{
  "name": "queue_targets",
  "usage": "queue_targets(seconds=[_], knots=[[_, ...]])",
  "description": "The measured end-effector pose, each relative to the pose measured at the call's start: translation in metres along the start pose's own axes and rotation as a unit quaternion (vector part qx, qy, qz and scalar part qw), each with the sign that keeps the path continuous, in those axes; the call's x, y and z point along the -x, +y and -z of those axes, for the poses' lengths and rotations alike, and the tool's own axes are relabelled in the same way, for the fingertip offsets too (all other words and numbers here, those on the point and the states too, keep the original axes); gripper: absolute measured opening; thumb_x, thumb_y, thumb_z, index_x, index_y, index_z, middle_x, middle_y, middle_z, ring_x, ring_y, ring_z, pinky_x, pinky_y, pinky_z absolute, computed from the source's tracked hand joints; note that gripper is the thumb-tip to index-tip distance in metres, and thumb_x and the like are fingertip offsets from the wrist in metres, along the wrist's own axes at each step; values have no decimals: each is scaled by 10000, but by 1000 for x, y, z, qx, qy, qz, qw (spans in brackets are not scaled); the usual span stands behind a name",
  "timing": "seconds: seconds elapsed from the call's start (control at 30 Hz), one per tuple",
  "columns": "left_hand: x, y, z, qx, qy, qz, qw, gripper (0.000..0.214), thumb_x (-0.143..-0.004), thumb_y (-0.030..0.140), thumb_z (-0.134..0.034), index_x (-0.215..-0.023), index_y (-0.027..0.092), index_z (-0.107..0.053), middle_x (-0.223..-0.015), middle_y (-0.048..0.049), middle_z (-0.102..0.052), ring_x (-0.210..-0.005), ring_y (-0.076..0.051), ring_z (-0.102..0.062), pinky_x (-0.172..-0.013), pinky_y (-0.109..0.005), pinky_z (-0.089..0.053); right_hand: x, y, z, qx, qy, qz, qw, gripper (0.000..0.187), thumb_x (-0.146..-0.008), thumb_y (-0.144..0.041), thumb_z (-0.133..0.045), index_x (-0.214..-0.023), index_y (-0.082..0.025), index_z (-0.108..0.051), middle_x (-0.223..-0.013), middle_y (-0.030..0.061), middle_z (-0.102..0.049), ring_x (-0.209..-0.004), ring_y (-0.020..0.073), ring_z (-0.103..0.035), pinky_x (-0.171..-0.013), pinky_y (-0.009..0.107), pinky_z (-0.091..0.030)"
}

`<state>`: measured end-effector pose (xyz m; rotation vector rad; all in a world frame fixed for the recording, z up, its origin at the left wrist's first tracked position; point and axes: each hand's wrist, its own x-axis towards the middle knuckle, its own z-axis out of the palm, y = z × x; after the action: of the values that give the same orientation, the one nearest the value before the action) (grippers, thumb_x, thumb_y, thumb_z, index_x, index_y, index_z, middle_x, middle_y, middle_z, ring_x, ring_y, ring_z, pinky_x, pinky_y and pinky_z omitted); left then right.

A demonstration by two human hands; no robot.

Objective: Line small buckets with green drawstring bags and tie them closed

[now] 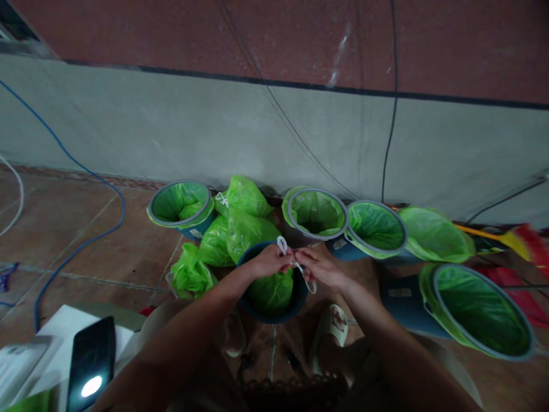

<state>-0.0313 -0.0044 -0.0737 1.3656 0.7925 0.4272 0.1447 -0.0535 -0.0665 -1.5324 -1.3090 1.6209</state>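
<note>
Over a dark blue bin (274, 316) between my feet, both hands meet on a white drawstring (282, 245). My left hand (272, 260) pinches the string, a loop of it standing up above the fingers. From the other side, my right hand (319, 266) grips the same string, and a second loop hangs below its fingers. Beneath them a green trash bag (272, 292) sits gathered inside the bin. Whether the string is knotted cannot be made out.
Filled green bags (246, 229) lie piled behind the bin. Lined bins stand along the wall, one at left (180, 203) and several at right; another bin (480, 309) leans at far right. A phone (91, 360) and white boxes (26, 366) are at lower left. A blue cable (86, 246) crosses the floor.
</note>
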Motion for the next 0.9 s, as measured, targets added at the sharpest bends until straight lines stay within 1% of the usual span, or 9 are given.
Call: queue_targets(seconds=[0.13, 0.2, 0.3, 0.47, 0.63, 0.7, 0.77, 0.83, 0.9], knots=[[-2, 1, 1, 67, 81, 76, 992, 160, -772, 213, -656, -893, 109, -645, -580, 24, -610, -480, -68, -551, -523, -197, -459, -1, -1, 1, 31, -52, 17, 998, 393, -795, -553, -604, -808, -160, -607, -567, -47, -523, -416, 40, -375, -394, 179, -272], [-2, 1, 2, 87, 100, 100, 986, 137, -735, 185, -679, -846, 106, -665, -605, -1, -644, -513, -78, -581, -528, -197, -463, -1, -5, 2, 44, -52, 30, 997, 380, -782, -531, -628, -723, -158, -592, -540, -53, -499, -413, 36, -361, -398, 182, -258], [-1, -1, 4, 95, 123, 95, 983, 110, -650, 138, -707, -750, 105, -675, -581, -2, -634, -525, -79, -568, -520, -190, -437, 1, -8, 2, 52, -64, 27, 996, 375, -786, -514, -630, -685, -155, -592, -558, -33, -547, -422, 40, -388, -412, 185, -280], [0, -3, 4, 37, 120, 48, 991, 117, -567, 135, -719, -671, 111, -670, -569, 27, -599, -527, -60, -496, -533, -187, -388, 0, 0, 1, 61, -107, 14, 992, 356, -777, -497, -642, -685, -155, -621, -571, -17, -590, -436, 47, -418, -425, 182, -308], [2, -2, 4, -55, 106, 6, 993, 147, -641, 176, -669, -776, 122, -691, -653, 13, -623, -608, -93, -540, -599, -209, -421, -5, 11, 2, 95, -119, 4, 988, 334, -775, -477, -640, -672, -160, -621, -570, -18, -586, -429, 52, -403, -409, 186, -306], [3, 0, 5, -119, 96, -19, 988, 181, -704, 172, -613, -855, 129, -704, -689, 4, -637, -626, -101, -549, -615, -216, -428, -8, 15, 3, 106, -97, 14, 990, 304, -779, -450, -629, -680, -163, -617, -571, -28, -562, -446, 55, -405, -419, 186, -315], [4, 1, 4, -187, 85, -64, 977, 221, -750, 142, -549, -901, 139, -710, -742, -8, -653, -658, -108, -560, -643, -223, -433, -11, 17, 3, 102, -44, 40, 993, 250, -781, -417, -617, -749, -170, -637, -605, -32, -556, -484, 64, -429, -444, 186, -343], [6, 3, 2, -250, 82, -112, 958, 256, -757, 102, -521, -915, 151, -716, -810, -23, -668, -721, -122, -582, -697, -236, -443, -12, 17, 2, 75, 3, 64, 995, 225, -786, -388, -594, -852, -180, -650, -685, -21, -589, -535, 77, -472, -476, 192, -380], [7, 4, -1, -289, 86, -141, 943, 260, -753, 79, -526, -906, 163, -719, -860, -34, -672, -794, -136, -600, -754, -244, -450, -12, 13, -1, 49, 15, 66, 996, 231, -786, -369, -575, -902, -182, -644, -754, -5, -617, -560, 82, -501, -484, 196, -395]])
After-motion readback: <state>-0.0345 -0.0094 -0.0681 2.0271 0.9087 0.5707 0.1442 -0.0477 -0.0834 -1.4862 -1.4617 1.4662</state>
